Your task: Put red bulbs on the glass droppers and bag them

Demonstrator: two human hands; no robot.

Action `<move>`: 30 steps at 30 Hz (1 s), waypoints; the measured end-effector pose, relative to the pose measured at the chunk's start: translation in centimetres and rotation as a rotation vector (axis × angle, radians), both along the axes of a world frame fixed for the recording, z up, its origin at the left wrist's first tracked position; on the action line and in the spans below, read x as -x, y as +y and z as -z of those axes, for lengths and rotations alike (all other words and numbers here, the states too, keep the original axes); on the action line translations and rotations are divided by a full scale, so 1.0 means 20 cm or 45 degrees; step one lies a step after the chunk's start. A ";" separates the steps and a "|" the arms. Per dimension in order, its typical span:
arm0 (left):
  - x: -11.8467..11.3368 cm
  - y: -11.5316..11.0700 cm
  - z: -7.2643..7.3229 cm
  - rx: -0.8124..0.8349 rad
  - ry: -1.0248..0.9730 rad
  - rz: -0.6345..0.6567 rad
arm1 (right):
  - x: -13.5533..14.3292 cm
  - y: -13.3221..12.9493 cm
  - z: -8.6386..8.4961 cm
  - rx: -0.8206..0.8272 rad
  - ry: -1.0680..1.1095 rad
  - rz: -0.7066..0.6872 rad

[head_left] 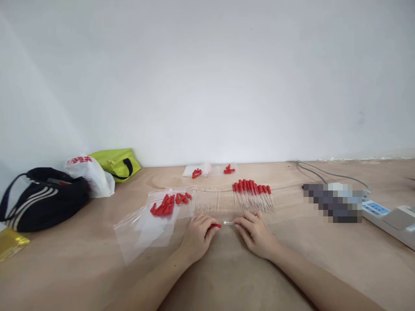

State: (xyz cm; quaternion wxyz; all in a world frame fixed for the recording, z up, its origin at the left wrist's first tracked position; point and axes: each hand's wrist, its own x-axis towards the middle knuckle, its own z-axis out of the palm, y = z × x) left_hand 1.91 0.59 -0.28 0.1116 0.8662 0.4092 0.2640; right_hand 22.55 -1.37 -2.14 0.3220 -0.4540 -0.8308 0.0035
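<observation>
Crosswise, the red bulb (215, 226) and clear tube (228, 223) point toward each other.

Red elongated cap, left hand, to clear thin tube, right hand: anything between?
Nothing; in the head view, a narrow gap separates the red cap from the clear tube, brown wooden tabletop showing.

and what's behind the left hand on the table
Beyond the left hand lies a row of clear tubes, with red bulbs on clear bags off to its left. The hand hides the tabletop right behind and under it, so anything there can't be seen.
</observation>
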 end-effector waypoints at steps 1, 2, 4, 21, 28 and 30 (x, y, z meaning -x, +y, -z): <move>0.00 0.00 -0.01 -0.005 0.016 -0.011 | 0.00 0.00 0.00 -0.003 0.004 -0.007; 0.00 -0.01 -0.02 -0.010 0.024 -0.020 | 0.00 0.00 0.00 -0.003 0.006 -0.018; -0.01 -0.01 -0.02 -0.010 0.024 -0.027 | 0.00 -0.01 -0.01 0.002 -0.001 -0.044; 0.00 -0.01 0.00 0.126 -0.125 0.185 | 0.01 0.02 -0.03 -0.020 -0.005 -0.152; 0.01 0.00 0.02 0.044 -0.148 0.158 | 0.03 0.00 -0.01 -0.130 -0.002 -0.139; 0.01 0.01 0.03 0.020 -0.174 0.183 | 0.03 0.00 -0.01 -0.133 -0.018 -0.138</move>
